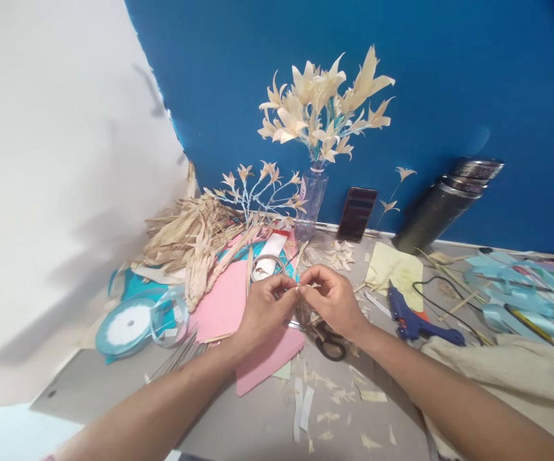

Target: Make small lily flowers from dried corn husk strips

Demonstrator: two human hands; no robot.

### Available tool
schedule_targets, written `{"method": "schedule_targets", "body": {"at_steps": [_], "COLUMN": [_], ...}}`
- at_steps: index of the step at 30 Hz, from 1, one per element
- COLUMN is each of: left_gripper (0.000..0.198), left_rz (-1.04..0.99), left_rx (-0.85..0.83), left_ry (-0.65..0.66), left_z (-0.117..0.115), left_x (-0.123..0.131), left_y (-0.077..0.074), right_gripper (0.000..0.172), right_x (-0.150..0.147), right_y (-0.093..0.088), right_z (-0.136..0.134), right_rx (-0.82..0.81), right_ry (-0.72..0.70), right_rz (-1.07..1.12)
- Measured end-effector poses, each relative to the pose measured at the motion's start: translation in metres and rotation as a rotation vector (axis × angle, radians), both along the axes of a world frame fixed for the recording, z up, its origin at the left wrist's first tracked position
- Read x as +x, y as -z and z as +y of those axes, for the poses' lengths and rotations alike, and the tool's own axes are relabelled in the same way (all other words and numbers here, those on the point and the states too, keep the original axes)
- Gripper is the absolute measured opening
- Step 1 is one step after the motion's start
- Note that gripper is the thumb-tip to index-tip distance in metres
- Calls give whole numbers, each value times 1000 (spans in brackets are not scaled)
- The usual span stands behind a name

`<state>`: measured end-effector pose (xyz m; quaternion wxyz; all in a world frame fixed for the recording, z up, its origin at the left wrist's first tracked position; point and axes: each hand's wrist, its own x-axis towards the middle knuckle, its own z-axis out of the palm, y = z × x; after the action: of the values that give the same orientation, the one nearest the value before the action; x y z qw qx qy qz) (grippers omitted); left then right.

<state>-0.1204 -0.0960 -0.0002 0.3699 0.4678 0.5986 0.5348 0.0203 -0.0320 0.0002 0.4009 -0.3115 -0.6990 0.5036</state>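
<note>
My left hand (263, 308) and my right hand (334, 301) meet above the middle of the table, fingers pinched together on a small pale strip of dried leaf (300, 289). Under them lie pink paper sheets (238, 307) and black-handled scissors (330, 344). A roll of clear tape (266, 266) sits just behind my left hand. Pale cut scraps (339, 394) lie scattered in front of my hands.
A clear bottle (311, 202) of cream leaf flowers (322, 105) stands at the blue wall, beside a leaning phone (356, 214) and a dark flask (437, 211). Dried husks (193, 237) and a blue ribbon spool (127, 326) lie left. A blue glue gun (408, 317), loose ribbon (521, 294) and cloth (507, 371) lie right.
</note>
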Motion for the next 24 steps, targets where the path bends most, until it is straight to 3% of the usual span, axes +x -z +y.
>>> {"method": "schedule_targets", "body": {"at_steps": [14,24], "left_gripper": [11,11], "left_rz": [121,140], "left_rx": [-31,-13], "left_ry": [-30,-3], "left_z": [0,-2], "left_x": [0,1], "left_y": [0,-1], "right_gripper": [6,15], "right_x": [-2,-1], "right_y": [1,5], "right_z": [-5,-3], "right_rx": [112,445], "right_ry": [41,89], "right_rz": [-82,-162]}}
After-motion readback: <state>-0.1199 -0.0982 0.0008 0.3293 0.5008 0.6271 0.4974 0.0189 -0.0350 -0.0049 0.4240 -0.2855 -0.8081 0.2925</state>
